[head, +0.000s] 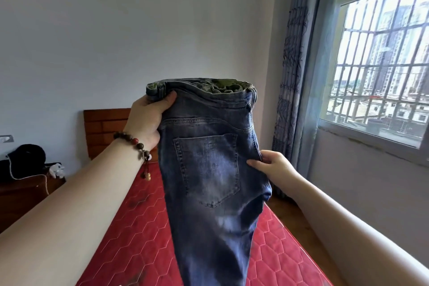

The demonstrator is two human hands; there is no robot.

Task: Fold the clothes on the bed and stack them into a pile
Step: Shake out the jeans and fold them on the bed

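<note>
Bedroom with a red quilted bed [144, 227], a pair of jeans [209, 169] held up above it.

A pale wall, a barred window [380, 62] and a patterned curtain [292, 81] stood behind; a wooden headboard [104, 130] closed the bed's far edge, with a dark nightstand [25, 193] beyond its left edge. The jeans hung upright over the middle of the bed, back pocket facing the camera, legs trailing down out of view. The left hand [148, 118], a beaded bracelet [137, 144] at its wrist, gripped the waistband's left end with curled fingers. The right hand [271, 165] pinched the right side seam lower down.
</note>
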